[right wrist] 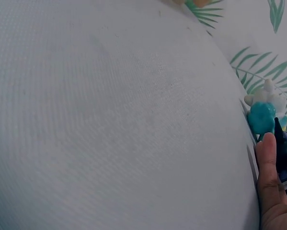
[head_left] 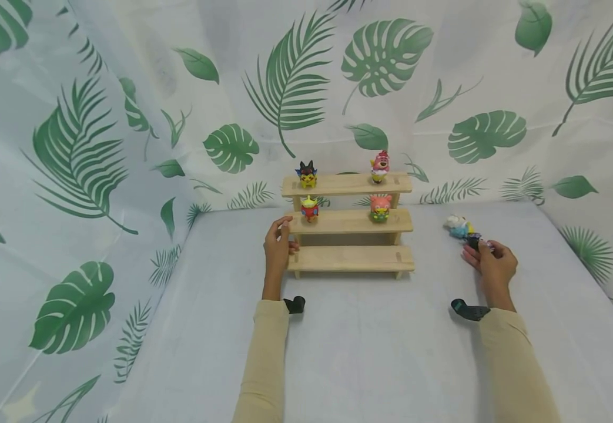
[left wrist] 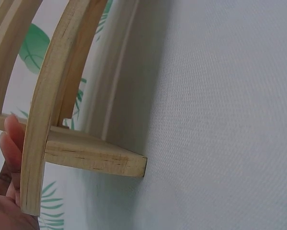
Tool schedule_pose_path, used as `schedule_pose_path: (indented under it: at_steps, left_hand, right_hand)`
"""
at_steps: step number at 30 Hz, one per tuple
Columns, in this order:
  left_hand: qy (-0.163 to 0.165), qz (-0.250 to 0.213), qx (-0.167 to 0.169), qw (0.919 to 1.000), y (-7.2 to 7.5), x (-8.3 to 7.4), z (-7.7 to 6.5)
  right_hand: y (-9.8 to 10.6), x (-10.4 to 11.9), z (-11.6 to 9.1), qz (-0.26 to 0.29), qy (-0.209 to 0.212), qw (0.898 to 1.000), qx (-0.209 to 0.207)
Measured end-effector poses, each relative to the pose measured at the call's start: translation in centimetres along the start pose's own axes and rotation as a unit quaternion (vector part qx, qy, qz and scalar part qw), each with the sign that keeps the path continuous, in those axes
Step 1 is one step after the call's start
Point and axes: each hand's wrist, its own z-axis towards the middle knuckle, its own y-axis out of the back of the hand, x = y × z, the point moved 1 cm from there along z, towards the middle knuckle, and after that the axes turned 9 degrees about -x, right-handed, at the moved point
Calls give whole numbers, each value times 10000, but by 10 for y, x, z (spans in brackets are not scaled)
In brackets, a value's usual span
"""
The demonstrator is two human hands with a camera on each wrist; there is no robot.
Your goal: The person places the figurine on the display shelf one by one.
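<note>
A three-tier wooden display shelf (head_left: 351, 258) stands on the white cloth. My left hand (head_left: 276, 245) grips its left end by the middle tier; in the left wrist view the fingers (left wrist: 13, 143) bend behind a wooden upright. Off to the right, my right hand (head_left: 496, 265) pinches a small dark figurine (head_left: 474, 240), seen as black and purple in the right wrist view. Just beyond it lies a white and blue figurine (head_left: 458, 227); I cannot tell whether the two touch. The right fingers partly hide the dark figurine.
On the top tier stand a yellow figurine with black ears (head_left: 307, 175) and a pink bear figurine (head_left: 379, 167). The middle tier bears a red and green figurine (head_left: 309, 209) and a pink one (head_left: 379, 208). Leaf-printed cloth (head_left: 295, 70) hangs behind.
</note>
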Motion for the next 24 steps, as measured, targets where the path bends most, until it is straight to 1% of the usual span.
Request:
schedule_pose_path:
  at_steps: [4,6,11,15,17,19,21,24]
  left_hand:
    - [-47,-71,-57,9999,-1,0,-1]
    - [-66,-84,-58,9999,0,-1,-1]
    - [-22,-44,11,10000,1,-3,-2]
    - [99,-81,197,9997,5,-17,-6]
    - [95,-61,270,9996,7,-25,-9]
    - [61,-38,309,9995,7,-30,-11]
    - [20,-14,270,9996,7,-29,-11]
    - [16,-25,153,9999,4,-18,-7]
  right_hand:
    - [0,0,-3,-107,47,9999,-78]
    - [0,0,-5,-30,61,10000,-34]
    - [3,1,-11,405,145,9988,254]
    - [5,2,-15,424,183,9984,322]
    - [5,2,-15,457,177,9982,345]
    - [6,1,-16,423,194,9982,387]
    - [7,0,-16,409,204,9979,460]
    - [9,-2,-15,341,211,9973,611]
